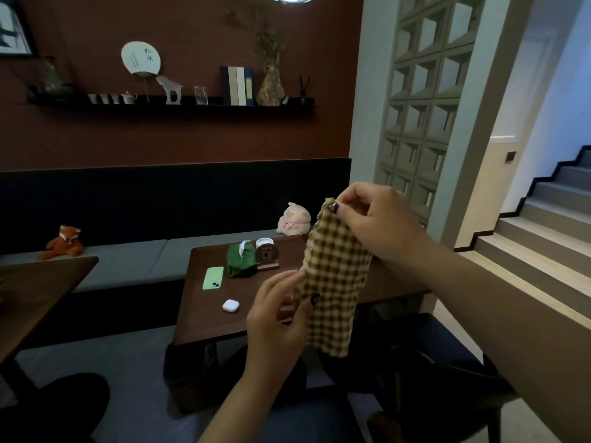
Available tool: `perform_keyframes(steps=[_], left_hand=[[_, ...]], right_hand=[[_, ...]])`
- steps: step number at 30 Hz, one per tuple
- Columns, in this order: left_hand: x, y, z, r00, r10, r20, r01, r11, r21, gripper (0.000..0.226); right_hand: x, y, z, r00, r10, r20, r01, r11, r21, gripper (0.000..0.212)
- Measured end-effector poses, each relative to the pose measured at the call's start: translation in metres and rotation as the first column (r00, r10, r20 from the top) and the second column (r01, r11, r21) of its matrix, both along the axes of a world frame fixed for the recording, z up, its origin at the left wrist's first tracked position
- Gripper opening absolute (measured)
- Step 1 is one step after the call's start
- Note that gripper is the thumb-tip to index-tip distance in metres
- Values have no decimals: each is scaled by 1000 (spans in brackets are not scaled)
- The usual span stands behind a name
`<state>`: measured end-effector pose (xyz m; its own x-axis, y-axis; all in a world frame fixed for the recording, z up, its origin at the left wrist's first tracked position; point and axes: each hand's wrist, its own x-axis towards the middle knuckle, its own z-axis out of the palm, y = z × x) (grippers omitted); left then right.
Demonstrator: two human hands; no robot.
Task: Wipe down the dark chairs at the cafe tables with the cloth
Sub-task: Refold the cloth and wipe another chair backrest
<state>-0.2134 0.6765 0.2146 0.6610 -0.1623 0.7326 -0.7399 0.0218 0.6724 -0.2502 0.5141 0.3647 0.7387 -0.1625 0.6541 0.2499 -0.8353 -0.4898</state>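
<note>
Cloth (332,282) betw. raised hands: right hand (380,219) top, left hand (281,318) lower edge.

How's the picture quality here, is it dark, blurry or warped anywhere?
Head view: dim overall, brightest by the stairs; the dark chair is lost in shadow; the checked cloth and both hands are sharp enough; wide-angle bending leans the lattice screen at the edge.

checked cloth (332,282) hanging upright, dark chairs (447,362) below
</note>
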Motion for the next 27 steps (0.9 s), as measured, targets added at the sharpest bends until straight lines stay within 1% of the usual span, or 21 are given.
perform_keyframes(steps=[2, 4, 5, 7, 10, 12, 15, 17, 19, 22, 27], left_hand=[[2, -2, 2, 997, -23, -69, 21, 999, -31, 44], [3, -2, 2, 986, -92, -139, 86, 995, -49, 38], [4, -3, 1, 980, -127, -156, 122, 992, -41, 35], [3, -5, 0, 975, -171, -142, 173, 985, -1, 29], [1, -9, -2, 991, -134, -24, 135, 990, 31, 20], [0, -11, -1, 994, -112, -4, 112, 994, 6, 24], [1, -16, 2, 992, -118, -35, 118, 993, 10, 25], [3, -19, 3, 989, -109, -96, 112, 993, 32, 26], [6, -21, 3, 981, -109, -160, 120, 991, 65, 20], [5, -22, -3, 977, -85, -194, 110, 987, 121, 6], [4, -17, -15, 974, -15, -227, 46, 991, 129, 17]], right_hand=[[1, -1, 1, 1000, 14, -8, -14, 1000, -14, 5], [2, -2, 1, 1000, 20, -16, -21, 999, -33, 6], [3, -2, 1, 1000, 22, -19, -22, 999, -42, 6], [4, -3, 0, 1000, 22, -20, -23, 998, -50, 7], [5, -6, -2, 1000, 13, -9, -13, 999, -36, 5], [5, -8, -3, 1000, 9, 7, -9, 1000, -19, 4], [3, -10, -3, 1000, 8, 19, -8, 1000, -3, 6], [2, -11, -3, 1000, 12, 23, -12, 1000, -1, 6], [2, -12, -3, 999, 6, 37, -6, 1000, -7, 6], [0, -17, -2, 998, -14, 56, 14, 1000, -6, 6], [1, -36, -6, 987, -136, 86, 133, 990, 43, 9]])
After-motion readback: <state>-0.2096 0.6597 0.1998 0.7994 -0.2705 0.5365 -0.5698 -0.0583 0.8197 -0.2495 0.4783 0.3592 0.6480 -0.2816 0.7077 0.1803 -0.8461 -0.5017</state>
